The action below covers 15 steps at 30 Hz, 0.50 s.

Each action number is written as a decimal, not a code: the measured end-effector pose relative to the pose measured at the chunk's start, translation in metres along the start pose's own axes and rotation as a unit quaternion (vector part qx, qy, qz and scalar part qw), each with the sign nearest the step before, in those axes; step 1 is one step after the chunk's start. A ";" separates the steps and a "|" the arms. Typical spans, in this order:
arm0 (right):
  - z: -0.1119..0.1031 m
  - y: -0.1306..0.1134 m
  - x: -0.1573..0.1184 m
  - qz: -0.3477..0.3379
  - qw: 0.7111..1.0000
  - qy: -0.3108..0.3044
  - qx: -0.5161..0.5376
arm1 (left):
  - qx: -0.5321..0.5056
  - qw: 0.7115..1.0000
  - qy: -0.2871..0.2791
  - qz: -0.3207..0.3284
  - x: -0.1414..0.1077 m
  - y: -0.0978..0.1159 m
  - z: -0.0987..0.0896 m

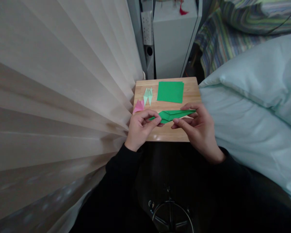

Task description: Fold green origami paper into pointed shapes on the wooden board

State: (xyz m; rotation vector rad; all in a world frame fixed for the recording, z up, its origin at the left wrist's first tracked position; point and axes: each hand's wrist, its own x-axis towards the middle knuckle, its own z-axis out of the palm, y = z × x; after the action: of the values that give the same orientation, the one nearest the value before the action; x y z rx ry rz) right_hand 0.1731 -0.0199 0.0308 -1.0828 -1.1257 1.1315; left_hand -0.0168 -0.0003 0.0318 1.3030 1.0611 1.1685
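Black sleeves (pixel 122 165) are extended toward the folded green paper (pixel 168 116), pinched above the wooden tabletop (pixel 167 135) by left hand (pixel 140 130) and (lightly, it seems) right hand (pixel 201 131), so it may be creased askew if tugged unevenly.

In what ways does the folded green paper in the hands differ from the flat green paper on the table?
The folded green paper is long and narrow, with pointed shape and visible creases; the flat green paper is broad, four-sided and smooth.
The folded green paper is held between the left hand and right hand, while the flat green paper lies untouched on the table.
Both are green.
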 end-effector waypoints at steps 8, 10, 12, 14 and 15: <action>-0.007 0.003 0.003 0.060 0.996 -0.060 0.008 | 0.005 0.999 -0.032 -0.002 0.002 -0.005 0.002; -0.011 0.004 0.005 0.053 0.995 -0.086 -0.014 | 0.008 0.999 -0.029 -0.011 0.002 -0.006 0.002; -0.017 0.003 0.009 0.034 0.993 -0.108 -0.042 | 0.016 0.999 -0.027 -0.017 0.002 -0.007 0.000; -0.024 0.001 0.013 0.007 0.989 -0.124 -0.076 | 0.031 0.999 -0.032 -0.021 0.003 -0.007 -0.001; -0.028 0.000 0.015 -0.007 0.986 -0.135 -0.096 | 0.041 0.998 -0.036 -0.023 0.003 -0.006 -0.002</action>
State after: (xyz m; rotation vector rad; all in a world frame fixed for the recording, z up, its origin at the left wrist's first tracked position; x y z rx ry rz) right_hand 0.2016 -0.0069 0.0290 -1.0880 -1.4782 1.2031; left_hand -0.0181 0.0031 0.0257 1.3663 1.0904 1.0464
